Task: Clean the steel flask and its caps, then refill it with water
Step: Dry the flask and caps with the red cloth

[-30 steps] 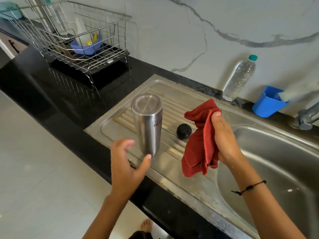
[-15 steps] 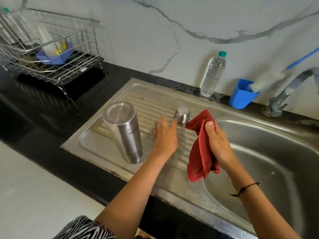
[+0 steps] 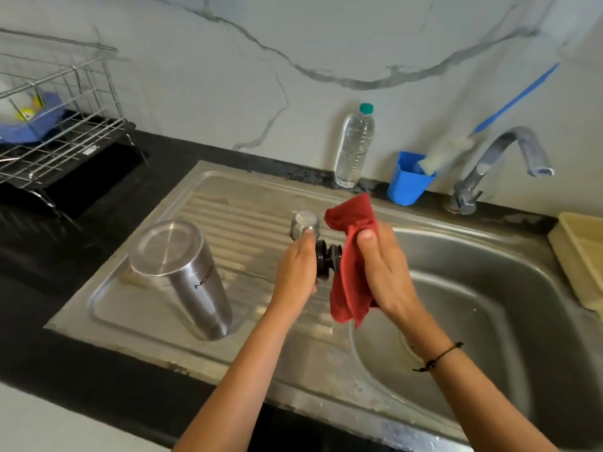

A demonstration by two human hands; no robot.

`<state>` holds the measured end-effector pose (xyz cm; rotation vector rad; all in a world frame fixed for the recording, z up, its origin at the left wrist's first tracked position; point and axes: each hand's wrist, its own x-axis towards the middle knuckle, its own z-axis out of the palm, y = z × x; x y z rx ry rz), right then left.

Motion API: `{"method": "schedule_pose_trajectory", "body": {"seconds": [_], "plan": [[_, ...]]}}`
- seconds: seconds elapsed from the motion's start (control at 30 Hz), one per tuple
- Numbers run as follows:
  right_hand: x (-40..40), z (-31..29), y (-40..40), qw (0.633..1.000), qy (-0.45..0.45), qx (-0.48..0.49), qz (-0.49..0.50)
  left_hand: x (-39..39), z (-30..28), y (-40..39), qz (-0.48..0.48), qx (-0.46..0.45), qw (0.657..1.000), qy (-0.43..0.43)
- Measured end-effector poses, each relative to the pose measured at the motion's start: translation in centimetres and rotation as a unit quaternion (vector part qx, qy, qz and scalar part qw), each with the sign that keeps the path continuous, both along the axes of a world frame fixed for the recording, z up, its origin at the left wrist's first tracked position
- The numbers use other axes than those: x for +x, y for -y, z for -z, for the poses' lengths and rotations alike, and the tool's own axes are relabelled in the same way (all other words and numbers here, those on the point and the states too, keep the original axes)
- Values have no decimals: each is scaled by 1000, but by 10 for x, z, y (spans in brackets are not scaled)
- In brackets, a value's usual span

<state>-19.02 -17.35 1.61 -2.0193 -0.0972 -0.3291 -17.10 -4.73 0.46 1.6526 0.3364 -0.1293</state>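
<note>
The steel flask (image 3: 182, 275) stands upside down on the ribbed drainboard (image 3: 228, 210) at the left. My left hand (image 3: 295, 272) holds the black inner cap (image 3: 326, 257) above the drainboard. My right hand (image 3: 381, 272) grips a red cloth (image 3: 350, 256), which touches the black cap's right side. The small steel outer cap (image 3: 304, 223) sits on the drainboard just behind my left hand.
The sink basin (image 3: 489, 321) lies to the right under a steel tap (image 3: 502, 161). A clear water bottle (image 3: 354, 146) and a blue cup (image 3: 409, 179) with a brush stand at the wall. A wire dish rack (image 3: 55, 125) is far left, a cream tray (image 3: 584, 256) far right.
My left hand let go of the flask, reached right and picked up the black cap. It now holds the cap against the red cloth. The view shifted right.
</note>
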Motion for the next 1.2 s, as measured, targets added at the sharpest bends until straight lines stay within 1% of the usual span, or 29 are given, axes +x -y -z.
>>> {"method": "schedule_pose_trajectory", "body": {"seconds": [0.07,0.1,0.13,0.23,0.33,0.47,0.5,0.57,0.67,0.77,0.87,1.0,1.07,1.1,1.13,1.2], "plan": [[0,2,-4,985,101,-128,-61,1,-9,3,-4,-57,998,-37],[0,7,-5,973,136,-167,-85,0,-13,4,3,-75,996,-48],[0,11,-6,967,158,-178,-94,0,-14,5,6,-84,995,-46],[0,14,-11,975,176,-122,-53,-4,-18,9,5,-65,998,-14],[2,5,-18,983,165,-83,-5,-6,-25,12,-9,-29,1000,6],[3,-9,-25,992,122,-45,5,-9,-30,9,-32,9,998,59],[3,-11,-26,994,105,-30,7,-11,-32,9,-30,28,996,74],[1,-12,-27,997,73,15,9,-11,-29,9,-40,32,994,97],[0,-11,-25,996,36,86,-12,-12,-24,10,-47,8,996,79],[1,-7,-23,994,40,90,-35,-16,-21,9,-44,-74,995,43],[5,-3,-17,995,71,44,-53,-18,-21,8,-32,-111,993,30],[10,-4,-5,987,120,-39,-103,-23,-26,4,7,-147,989,19],[14,-5,2,983,124,-89,-107,-30,-29,3,29,-184,982,-8],[17,-6,6,984,119,-90,-93,-33,-30,4,36,-195,980,-22],[19,-7,10,990,104,-64,-74,-35,-31,4,38,-200,979,-32],[19,-12,19,995,76,26,-53,-37,-32,7,35,-195,979,-43]]}}
